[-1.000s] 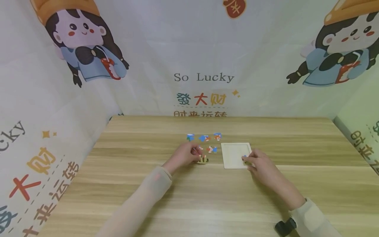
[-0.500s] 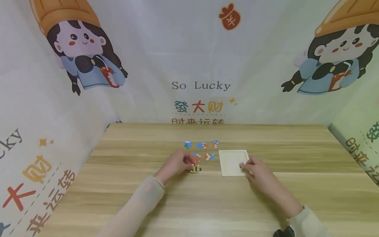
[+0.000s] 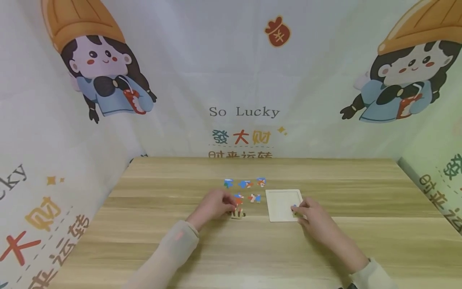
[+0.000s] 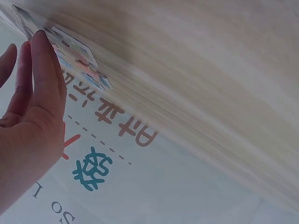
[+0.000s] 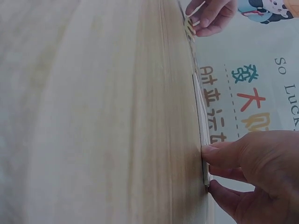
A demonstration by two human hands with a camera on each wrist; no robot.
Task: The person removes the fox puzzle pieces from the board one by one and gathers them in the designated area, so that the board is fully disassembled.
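Near the middle of the table, my left hand (image 3: 215, 204) holds a yellow puzzle piece (image 3: 238, 213) with dark stripes at its left edge, between thumb and fingers. Just behind that piece lie a red-and-blue puzzle piece (image 3: 238, 198) and an orange, white and blue puzzle piece (image 3: 255, 198). My right hand (image 3: 317, 220) pinches a small puzzle piece (image 3: 294, 208) with blue on it, at the lower right of a pale square puzzle tray (image 3: 279, 206). Its fingers cover most of that piece. In the right wrist view, these fingertips are right at the tray's edge.
Farther back, three puzzle pieces stand in a row: a blue-and-green one (image 3: 228, 183), a blue-and-orange one (image 3: 246, 184) and a blue one with an orange animal (image 3: 261, 182). All lie on the wooden table (image 3: 173, 188). Behind it hangs a printed cloth (image 3: 187, 92).
The head view has tilted up, so everything sits lower in it. My left hand has drawn the striped piece slightly left, in front of the red-and-blue one. The right hand stays at the tray's lower right.
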